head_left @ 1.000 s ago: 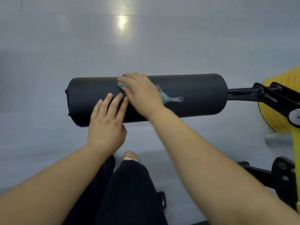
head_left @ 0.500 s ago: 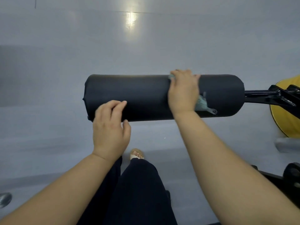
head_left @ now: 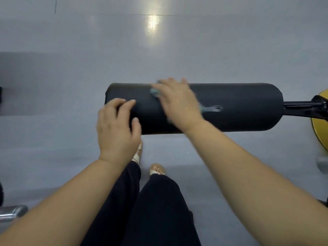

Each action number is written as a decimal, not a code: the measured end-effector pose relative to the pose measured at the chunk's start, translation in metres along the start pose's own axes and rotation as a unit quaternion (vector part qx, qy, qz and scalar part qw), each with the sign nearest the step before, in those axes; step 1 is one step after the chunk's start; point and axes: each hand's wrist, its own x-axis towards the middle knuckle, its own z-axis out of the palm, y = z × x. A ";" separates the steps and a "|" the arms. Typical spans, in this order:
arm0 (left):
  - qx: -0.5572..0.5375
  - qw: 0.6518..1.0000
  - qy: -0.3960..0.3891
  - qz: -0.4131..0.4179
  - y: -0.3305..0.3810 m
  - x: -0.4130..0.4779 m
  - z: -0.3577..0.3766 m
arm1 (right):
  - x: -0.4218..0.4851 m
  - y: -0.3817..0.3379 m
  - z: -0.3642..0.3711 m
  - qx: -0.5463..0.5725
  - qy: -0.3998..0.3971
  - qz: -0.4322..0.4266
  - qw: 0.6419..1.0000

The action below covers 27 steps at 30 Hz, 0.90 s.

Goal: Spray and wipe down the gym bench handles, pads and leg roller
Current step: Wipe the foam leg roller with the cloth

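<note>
The black padded leg roller [head_left: 239, 107] lies level across the middle of the view, on a black metal arm [head_left: 305, 110] at its right end. My right hand [head_left: 179, 102] presses a pale blue cloth [head_left: 154, 91] flat on the roller's top, left of centre; a frayed edge of the cloth trails out to the right of my wrist. My left hand [head_left: 117, 126] rests on the roller's near left end with curled fingers and holds nothing.
A yellow machine part [head_left: 319, 132] sits at the right edge behind the metal arm. A chrome piece [head_left: 10, 212] shows at the lower left. My legs in dark trousers and sandalled feet [head_left: 157, 170] are below the roller on the grey floor [head_left: 71, 50].
My right hand has slid the cloth leftward along the roller from near its right end. My left hand stays on the left end, fingers now more curled.
</note>
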 end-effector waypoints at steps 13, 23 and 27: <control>0.105 0.985 -0.092 0.101 0.029 0.008 0.033 | -0.027 0.064 -0.044 -0.067 0.129 0.348 0.926; 0.096 0.976 -0.122 0.154 0.049 0.006 0.044 | -0.081 0.112 -0.056 -0.076 0.131 0.217 0.964; 0.091 0.975 -0.131 0.153 0.050 0.006 0.042 | -0.105 0.143 -0.081 0.026 0.213 0.404 0.889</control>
